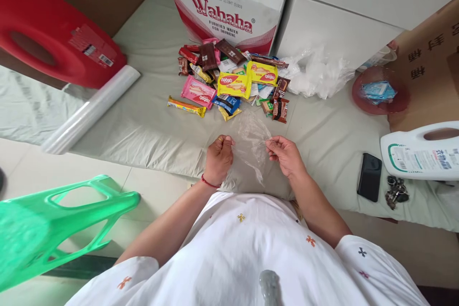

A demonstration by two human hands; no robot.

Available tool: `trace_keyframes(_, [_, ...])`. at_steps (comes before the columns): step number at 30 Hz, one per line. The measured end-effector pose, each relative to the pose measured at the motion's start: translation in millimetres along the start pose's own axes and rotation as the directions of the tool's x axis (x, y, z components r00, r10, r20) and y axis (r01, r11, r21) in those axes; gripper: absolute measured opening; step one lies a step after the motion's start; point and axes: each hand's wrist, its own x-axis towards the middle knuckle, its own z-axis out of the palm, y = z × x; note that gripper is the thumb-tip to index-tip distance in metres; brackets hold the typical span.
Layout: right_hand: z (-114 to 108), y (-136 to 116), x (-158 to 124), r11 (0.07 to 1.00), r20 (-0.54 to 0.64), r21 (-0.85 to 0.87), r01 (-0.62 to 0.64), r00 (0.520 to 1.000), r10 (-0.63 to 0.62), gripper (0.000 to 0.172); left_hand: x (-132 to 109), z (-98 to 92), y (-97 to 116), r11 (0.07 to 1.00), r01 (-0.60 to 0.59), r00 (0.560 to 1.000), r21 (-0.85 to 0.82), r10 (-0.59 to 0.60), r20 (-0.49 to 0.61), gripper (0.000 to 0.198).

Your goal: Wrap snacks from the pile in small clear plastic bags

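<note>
A thin clear plastic bag (253, 146) hangs between my two hands, just above the grey-green sheet (158, 138). My left hand (219, 155) is closed, thumb pressed on the bent fingers, pinching the bag's left edge. On the other side my right hand (285, 155) pinches the bag between thumb and fingertips. Beyond the bag lies a heap of wrapped snacks, with yellow wafer packs (234, 85), a pink wafer pack (198, 91), a blue packet (227, 103) and brown packets (280, 109). Neither hand touches the heap.
Behind the snacks stand a white and red carton (229, 14) and crumpled clear bags (319, 74). A plastic roll (91, 110) and red jug (53, 28) are left; a green stool (64, 220) stands below. Right are a red bowl (362, 103), phone (369, 177), keys (396, 192) and white bottle (423, 150).
</note>
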Motion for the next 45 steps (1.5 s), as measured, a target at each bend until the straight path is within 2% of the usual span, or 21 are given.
trace_keyframes(2, [0, -7, 3, 0.999, -0.032, 0.025, 0.038, 0.999, -0.038, 0.051, 0, -4.2, 2, 1.000, -0.006, 1.000, -0.014, 0.006, -0.010, 0.032])
trace_keyframes(8, [-8, -16, 1, 0.997, -0.005, 0.019, 0.078, 0.997, -0.078, 0.042, -3, -11.7, 4, 0.999, 0.014, 1.000, -0.047, -0.013, 0.021, 0.034])
trace_keyframes(11, [-8, -13, -5, 0.983, -0.016, -0.042, 0.179, 0.984, -0.180, 0.036, -1, -13.0, 5, 0.998, 0.053, 0.998, -0.029, -0.052, 0.034, 0.034])
trace_keyframes(13, [-6, -10, -10, 0.953, -0.014, -0.122, 0.278, 0.959, -0.282, 0.030, 3, -14.0, 8, 0.990, 0.141, 0.989, -0.027, -0.139, 0.059, 0.034])
trace_keyframes(15, [-1, -6, -17, 0.912, 0.013, -0.212, 0.352, 0.934, -0.358, 0.026, 7, -13.0, 11, 0.957, 0.281, 0.956, -0.067, -0.274, 0.101, 0.040])
trace_keyframes(17, [5, -1, -24, 0.880, 0.065, -0.280, 0.383, 0.922, -0.381, 0.024, 10, -8.1, 14, 0.910, 0.399, 0.914, -0.113, -0.385, 0.131, 0.048])
trace_keyframes(19, [11, 3, -29, 0.870, 0.112, -0.304, 0.388, 0.921, -0.372, 0.024, 13, 0.4, 14, 0.901, 0.421, 0.905, -0.104, -0.410, 0.112, 0.047])
trace_keyframes(23, [16, 6, -33, 0.888, 0.095, -0.261, 0.379, 0.925, -0.367, 0.024, 19, 15.5, 3, 0.957, 0.290, 0.956, 0.000, -0.290, -0.042, 0.032])
trace_keyframes(26, [13, 4, -32, 0.910, 0.036, -0.209, 0.358, 0.933, -0.359, 0.023, 22, 15.4, -7, 0.985, 0.068, 0.985, 0.156, -0.041, -0.166, 0.032])
trace_keyframes(28, [9, 2, -30, 0.932, 0.002, -0.159, 0.327, 0.944, -0.330, 0.024, 24, 11.3, -10, 0.939, -0.106, 0.966, 0.327, 0.175, -0.189, 0.031])
trace_keyframes(30, [3, 0, -27, 0.952, -0.033, -0.115, 0.283, 0.957, -0.288, 0.027, 24, 6.3, -10, 0.876, -0.197, 0.939, 0.440, 0.298, -0.173, 0.030])
trace_keyframes(38, [-22, -8, -21, 0.986, -0.052, -0.045, 0.160, 0.985, -0.162, 0.033, 22, -13.6, -4, 0.853, -0.242, 0.920, 0.462, 0.353, -0.169, 0.030])
trace_keyframes(45, [-29, -3, -23, 0.993, -0.052, -0.027, 0.113, 0.992, -0.114, 0.036, 23, -28.0, -6, 0.855, -0.236, 0.910, 0.461, 0.361, -0.205, 0.029])
